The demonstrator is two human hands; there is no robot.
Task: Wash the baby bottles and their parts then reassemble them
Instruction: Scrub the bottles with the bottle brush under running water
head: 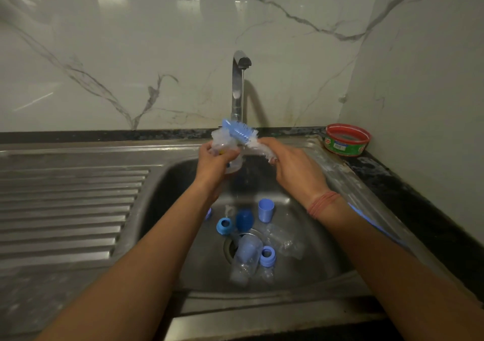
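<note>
Two hands were up over the sink (162,183), under the tap (238,83), from which a thin stream ran down. The sink was steel, with a ribbed drainboard (68,209) on my left and a dark counter (408,191) on my right, where a red-rimmed tub (347,139) sat in the corner by the marble wall. My left hand (213,161) was curled round a clear bottle (230,161), holding it just below the stream. My right hand (293,165) gripped a brush (245,137) with white bristles and a blue head, which lay tilted against the bottle's top; whether the bristles were inside the neck I could not tell. So the hands were close together, each clamped on its own thing. A reddish thread (323,204) circled my right wrist. Down in the basin lay the other parts: a second clear bottle (246,258) across the drain, a third (284,241) just right of it, a blue cup (265,209) standing upright, a dark blue cap (245,220), and two blue rings (224,226) (267,256).
</note>
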